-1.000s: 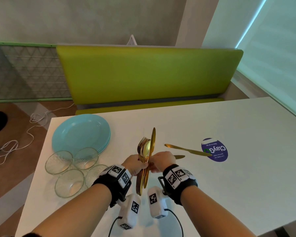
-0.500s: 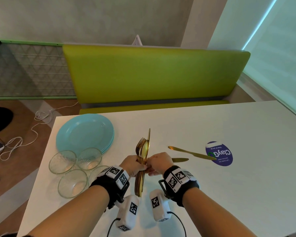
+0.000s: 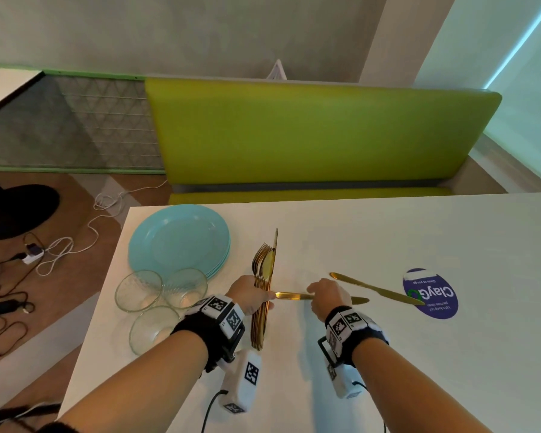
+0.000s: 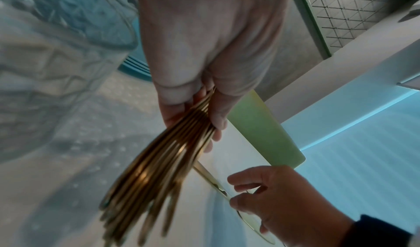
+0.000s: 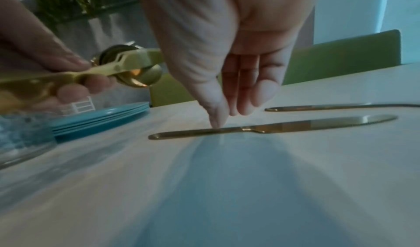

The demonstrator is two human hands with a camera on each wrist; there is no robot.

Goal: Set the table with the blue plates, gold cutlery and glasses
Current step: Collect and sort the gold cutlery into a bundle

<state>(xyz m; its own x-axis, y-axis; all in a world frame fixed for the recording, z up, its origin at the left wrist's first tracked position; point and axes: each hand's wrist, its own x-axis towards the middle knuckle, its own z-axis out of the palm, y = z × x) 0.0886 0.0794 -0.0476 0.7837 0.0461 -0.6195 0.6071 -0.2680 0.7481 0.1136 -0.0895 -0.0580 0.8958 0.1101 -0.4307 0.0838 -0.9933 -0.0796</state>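
Observation:
My left hand [image 3: 256,296] grips a bundle of gold cutlery [image 3: 263,276] upright over the white table [image 3: 419,370]; forks, a spoon and a knife stick out above it. In the left wrist view the handles [image 4: 154,175] fan out below the left hand [image 4: 204,118]. My right hand [image 5: 229,107] hangs with straight fingers, and one fingertip [image 5: 216,123] touches the handle of a gold knife [image 5: 284,126] lying flat. A second knife [image 3: 375,287] lies further right. The stack of blue plates [image 3: 178,242] and three glass bowls [image 3: 139,289] sit at the table's left end.
A round purple sticker [image 3: 430,293] is on the table to the right of the knives. A green bench [image 3: 310,135] runs along the far side. Cables and a black stand base [image 3: 16,214] lie on the floor to the left.
My right hand has drawn away from the left hand to the right. The knife under it, of which only the tip showed, now lies in full view on the table.

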